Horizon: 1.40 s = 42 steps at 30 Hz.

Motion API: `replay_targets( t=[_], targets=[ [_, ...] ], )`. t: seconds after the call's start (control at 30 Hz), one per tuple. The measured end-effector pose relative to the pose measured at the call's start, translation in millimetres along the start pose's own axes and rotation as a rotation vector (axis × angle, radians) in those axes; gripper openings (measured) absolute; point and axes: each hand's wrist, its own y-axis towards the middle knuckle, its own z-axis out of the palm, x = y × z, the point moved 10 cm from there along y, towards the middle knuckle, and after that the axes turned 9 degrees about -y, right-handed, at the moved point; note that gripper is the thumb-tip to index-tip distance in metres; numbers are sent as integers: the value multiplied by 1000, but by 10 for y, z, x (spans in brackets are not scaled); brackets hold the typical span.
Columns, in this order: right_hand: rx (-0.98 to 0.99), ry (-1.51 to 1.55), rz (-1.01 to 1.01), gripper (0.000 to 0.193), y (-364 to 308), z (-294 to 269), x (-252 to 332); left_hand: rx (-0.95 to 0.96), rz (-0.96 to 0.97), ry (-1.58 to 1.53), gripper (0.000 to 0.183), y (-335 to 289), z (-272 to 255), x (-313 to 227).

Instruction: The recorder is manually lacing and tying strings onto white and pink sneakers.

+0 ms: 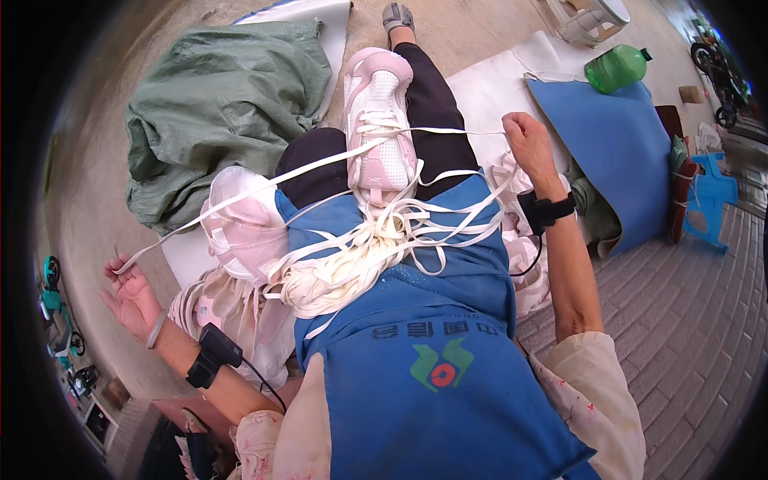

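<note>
Both hands (pixel 132 294) (pixel 528 140) gripping white strap (pixel 320 164), bare concrete floor (pixel 88 200), grey paving (pixel 688 320), green tarp (pixel 224 96)

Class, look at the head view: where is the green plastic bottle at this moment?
The green plastic bottle lies on its side at the upper right, at the top edge of the blue mat, beyond the person's right hand.
</note>
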Motion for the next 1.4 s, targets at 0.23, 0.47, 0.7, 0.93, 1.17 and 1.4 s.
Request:
replay_targets(
  t=[0.23,0.47,0.7,0.93,1.17,1.4],
  targets=[
    [649,13,-625,7,-1077,313,1078,71,-411,776,43,-405,483,2189],
    [742,-316,-670,13,-1534,627,1016,207,-801,1130,22,-952,447,3633],
    [729,-310,-675,11,-1477,647,987,459,-580,1635,19,-891,407,3662],
    [409,-83,-417,8,-898,226,1019,471,-489,1753,22,-716,419,3714],
    [297,-404,-575,13,-739,486,1021,343,-737,1616,23,-727,377,3823],
    [231,-398,-681,9,-715,636,1142,631,-567,1626,20,-611,536,3956]
  ],
)
